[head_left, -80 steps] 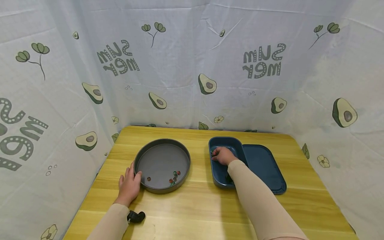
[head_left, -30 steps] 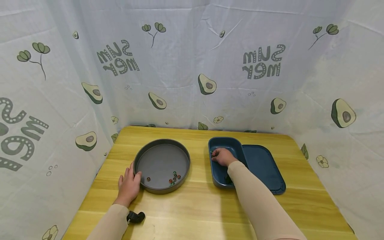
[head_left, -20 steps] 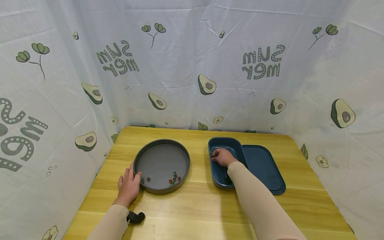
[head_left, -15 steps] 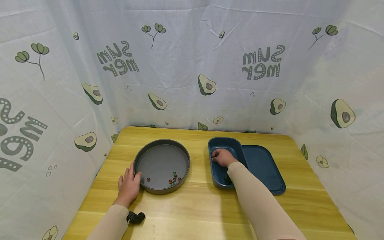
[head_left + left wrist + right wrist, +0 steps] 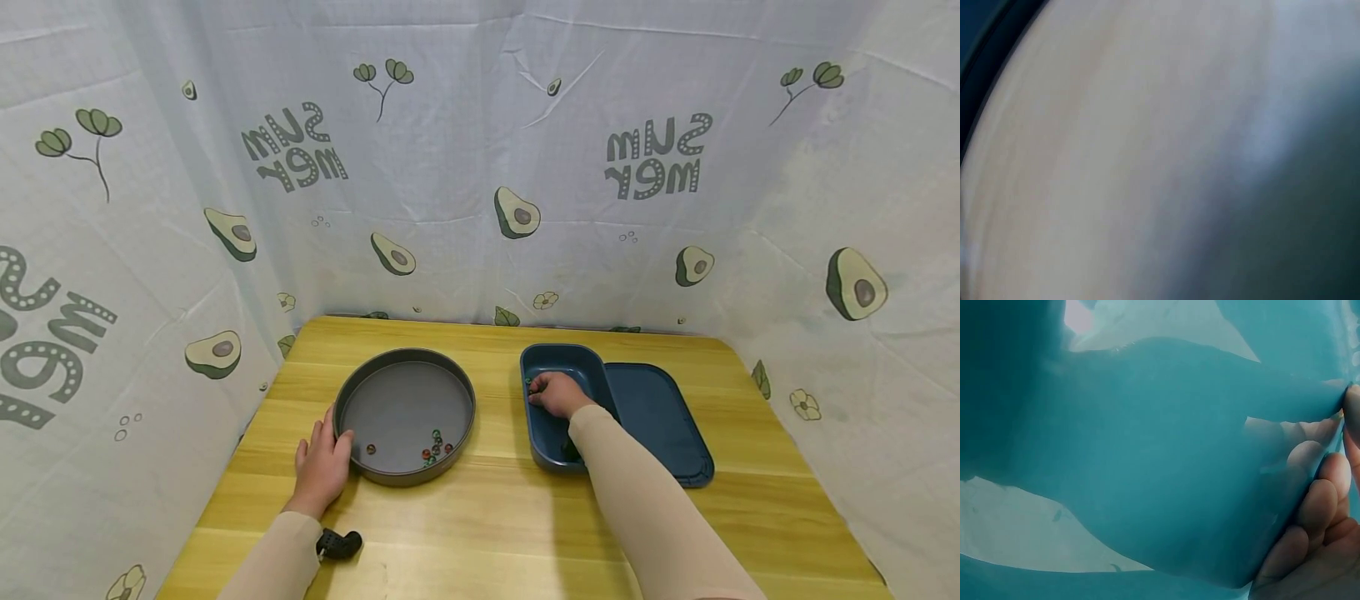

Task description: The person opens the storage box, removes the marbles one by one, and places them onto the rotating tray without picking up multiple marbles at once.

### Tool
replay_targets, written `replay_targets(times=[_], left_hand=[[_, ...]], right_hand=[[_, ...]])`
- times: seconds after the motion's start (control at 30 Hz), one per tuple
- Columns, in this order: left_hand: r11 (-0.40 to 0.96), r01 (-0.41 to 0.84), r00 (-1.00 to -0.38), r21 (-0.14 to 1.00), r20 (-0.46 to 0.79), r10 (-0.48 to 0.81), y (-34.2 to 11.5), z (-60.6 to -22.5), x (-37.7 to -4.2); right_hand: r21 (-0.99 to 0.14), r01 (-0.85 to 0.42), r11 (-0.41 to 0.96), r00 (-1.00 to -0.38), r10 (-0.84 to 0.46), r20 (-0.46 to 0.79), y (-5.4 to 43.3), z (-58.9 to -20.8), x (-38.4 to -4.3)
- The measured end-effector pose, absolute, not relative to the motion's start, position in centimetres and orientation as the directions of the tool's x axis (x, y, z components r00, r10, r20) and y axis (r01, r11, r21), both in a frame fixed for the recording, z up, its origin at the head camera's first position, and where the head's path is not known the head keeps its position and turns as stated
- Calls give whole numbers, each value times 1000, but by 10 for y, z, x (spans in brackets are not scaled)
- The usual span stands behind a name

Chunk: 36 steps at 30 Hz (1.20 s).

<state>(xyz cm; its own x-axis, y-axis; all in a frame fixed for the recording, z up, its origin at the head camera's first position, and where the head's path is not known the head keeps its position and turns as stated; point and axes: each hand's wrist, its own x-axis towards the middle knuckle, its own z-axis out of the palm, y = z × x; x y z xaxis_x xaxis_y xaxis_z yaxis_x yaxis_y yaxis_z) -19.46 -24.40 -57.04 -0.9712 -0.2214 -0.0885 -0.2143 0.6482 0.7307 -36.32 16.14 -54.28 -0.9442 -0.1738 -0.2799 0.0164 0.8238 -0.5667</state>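
My left hand (image 5: 322, 467) rests against the near-left side of a round dark grey pan (image 5: 405, 354), its fingers along the outer wall and its thumb at the rim. Several red, green and dark glass marbles lie on the pan's floor, most in a cluster (image 5: 437, 450) at the near right, and one brown marble (image 5: 371, 449) apart at the left. Inside a blue rectangular container (image 5: 551, 454), my right hand (image 5: 557, 393) reaches to the left wall, thumb and fingertips pinching a small marble mostly hidden by the fingers. A green marble (image 5: 528, 381) shows just beyond the fingertips.
A flat blue lid (image 5: 660, 421) lies right of the container, close beside it. A black device (image 5: 340, 544) sits at the left wrist. The wood-grain table (image 5: 480, 533) ends at a printed curtain (image 5: 450, 167) behind and at both sides.
Some marbles in the pan's near-right cluster have shifted slightly, a red one rolling toward the near wall. Both hands stay almost in place.
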Motion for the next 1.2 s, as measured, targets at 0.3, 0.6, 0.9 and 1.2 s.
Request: replay_targets(times=[0.3, 0.6, 0.9, 1.2], left_hand=[[648, -211, -972, 732, -86, -219, -244, -571, -194], [652, -218, -971, 726, -92, -223, -245, -573, -195], [660, -214, -970, 720, -77, -231, -245, -573, -195], [655, -217, -970, 724, -82, -231, -245, -572, -195]], right_hand=[[-566, 1, 825, -945, -184, -270, 162, -544, -363], [-564, -7, 826, -947, -186, -261, 162, -547, -363], [-562, -28, 826, -951, -195, -240, 163, -548, -362], [-558, -26, 830, -949, -196, -246, 162, -545, -361]])
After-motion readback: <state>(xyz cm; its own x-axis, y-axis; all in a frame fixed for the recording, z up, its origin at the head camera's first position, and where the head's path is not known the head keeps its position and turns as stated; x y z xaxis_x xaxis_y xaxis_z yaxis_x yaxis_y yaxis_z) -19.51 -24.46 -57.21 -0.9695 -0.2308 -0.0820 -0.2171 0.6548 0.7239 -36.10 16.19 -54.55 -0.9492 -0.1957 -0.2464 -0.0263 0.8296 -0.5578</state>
